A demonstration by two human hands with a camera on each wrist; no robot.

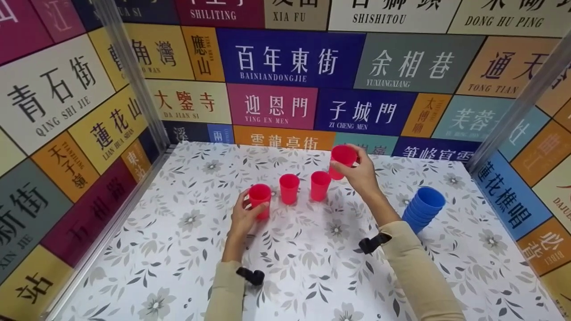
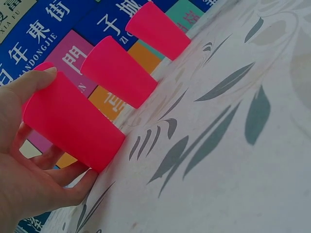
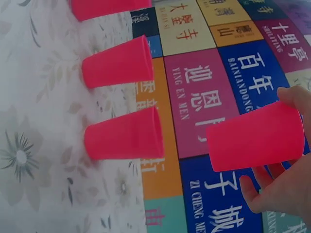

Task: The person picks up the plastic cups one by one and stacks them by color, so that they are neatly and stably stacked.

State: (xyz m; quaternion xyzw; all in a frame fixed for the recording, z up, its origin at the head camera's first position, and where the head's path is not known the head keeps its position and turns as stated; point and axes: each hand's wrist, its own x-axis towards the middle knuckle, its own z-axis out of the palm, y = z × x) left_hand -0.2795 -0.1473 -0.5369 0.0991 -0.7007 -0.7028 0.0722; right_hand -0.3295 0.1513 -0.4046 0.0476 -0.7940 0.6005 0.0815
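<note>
Curled round a red cup [image 1: 259, 200] at the left end of a row, my left hand [image 1: 243, 218] holds it upright on the table. My right hand [image 1: 360, 173] grips another red cup [image 3: 257, 138] near its rim; in the right wrist view this cup is raised off the table. Between the hands two more red cups stand apart on the tabletop, a left one [image 1: 289, 189] and a right one [image 1: 320, 186]. All the red cups have their mouths up. In the left wrist view, my thumb lies at the rim of the held cup [image 2: 73, 121].
A leaning stack of blue cups [image 1: 424, 209] stands right of my right forearm. The table [image 1: 285, 276] has a white leaf-and-flower cover. Panels with printed place names [image 1: 290, 58] rise behind it and at both sides, with clear corner strips [image 1: 134, 67].
</note>
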